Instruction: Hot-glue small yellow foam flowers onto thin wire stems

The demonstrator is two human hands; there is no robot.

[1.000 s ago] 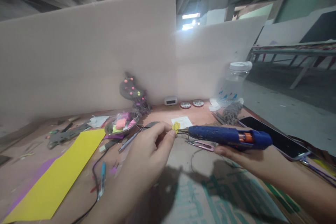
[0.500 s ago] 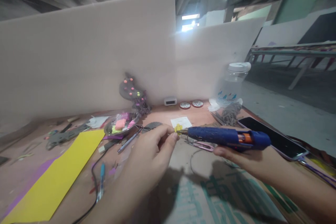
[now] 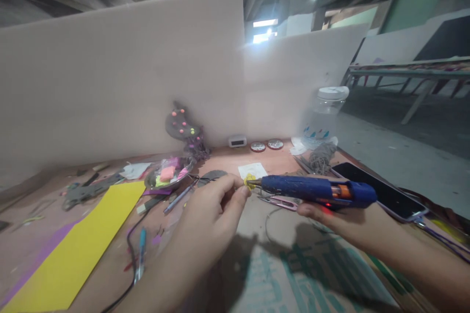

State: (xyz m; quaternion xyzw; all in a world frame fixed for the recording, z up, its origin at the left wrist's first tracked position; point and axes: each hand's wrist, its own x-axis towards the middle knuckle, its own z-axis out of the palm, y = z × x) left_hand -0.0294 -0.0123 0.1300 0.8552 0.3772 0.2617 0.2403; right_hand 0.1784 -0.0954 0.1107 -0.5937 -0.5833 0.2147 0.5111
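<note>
Between the fingertips of my left hand point(image 3: 216, 210) is a small yellow flower-shaped piece point(image 3: 250, 179), partly hidden by the fingers. My right hand point(image 3: 338, 220) grips a blue glue gun point(image 3: 304, 190) from below, its handle hidden in the palm. The gun lies level and points left, with its metal nozzle at the yellow flower; whether the tip touches it I cannot tell. An orange part shows in the gun's body, and a red light glows beneath it. Behind the flower a white paper square point(image 3: 253, 170) lies on the table, and pink-handled tweezers point(image 3: 281, 203) lie below the gun.
Yellow sheet point(image 3: 81, 239), blue pen point(image 3: 141, 254) and black cable point(image 3: 130, 239) lie at left. A bowl of coloured clay point(image 3: 169, 173) stands behind my left hand. At right are a phone point(image 3: 380, 191), grey yarn point(image 3: 323, 156) and a clear jar point(image 3: 323, 115). White panels point(image 3: 147, 73) stand behind.
A red light now glows more strongly under the glue gun. Both hands keep nearly the same pose, and the whole view has shifted slightly.
</note>
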